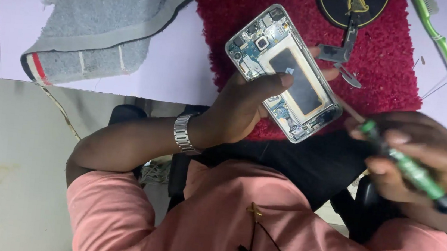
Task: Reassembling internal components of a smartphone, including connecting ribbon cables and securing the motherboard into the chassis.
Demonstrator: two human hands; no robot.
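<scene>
Opened phone held over a red mat.

The left hand (242, 103) grips an opened silver smartphone with exposed circuit board (283, 71), thumb across it, above the red fuzzy mat (388, 65); the right hand (422, 161), blurred, is closed around a green-handled screwdriver (408, 168) just beside the phone's lower corner.

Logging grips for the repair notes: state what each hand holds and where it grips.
Left hand holds the opened phone by its long edges, thumb across its middle. Right hand grips the green screwdriver along its handle.
</scene>
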